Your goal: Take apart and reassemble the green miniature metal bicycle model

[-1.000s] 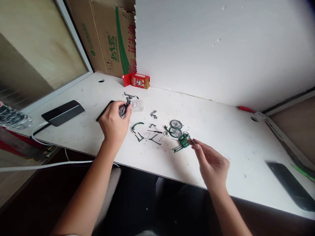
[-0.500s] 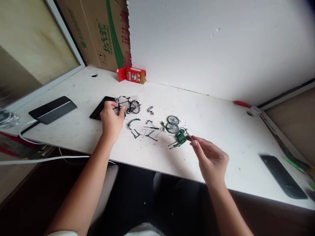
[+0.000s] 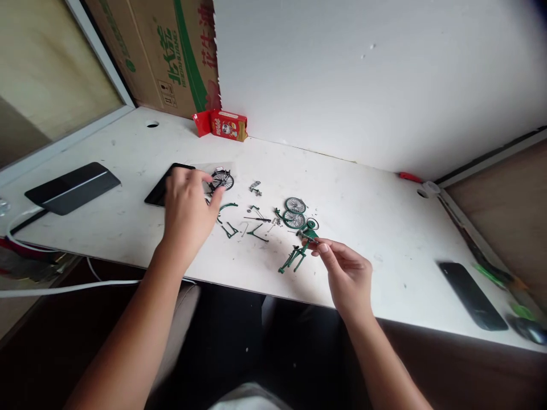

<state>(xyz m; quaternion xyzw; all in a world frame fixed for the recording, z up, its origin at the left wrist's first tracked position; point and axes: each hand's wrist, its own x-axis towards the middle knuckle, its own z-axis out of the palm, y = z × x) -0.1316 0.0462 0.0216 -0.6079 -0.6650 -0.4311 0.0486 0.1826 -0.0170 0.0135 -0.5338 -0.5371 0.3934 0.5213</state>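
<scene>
Green bicycle frame point(image 3: 298, 254), thin-tubed, is held tilted over the scuffed white table point(image 3: 363, 205), one end pinched and partly hidden by thumb and fingertips of the right hand point(image 3: 348, 273). Left hand point(image 3: 186, 219): fingers curved, parted from thumb; black bicycle point(image 3: 223, 181) mostly covered, one spoked wheel exposed, contact not discernible. Two spoked wheels point(image 3: 294, 220) are laid together; left of them, a curved green strip point(image 3: 226, 205). Metal bits point(image 3: 277, 222) cannot be identified, too small.

One head-worn camera looks forward and down from above the near side of the desk point(image 3: 363, 210), fairly close, taking in the lap point(image 3: 235, 330) below its near edge and the white panel point(image 3: 325, 80) behind it.
</scene>
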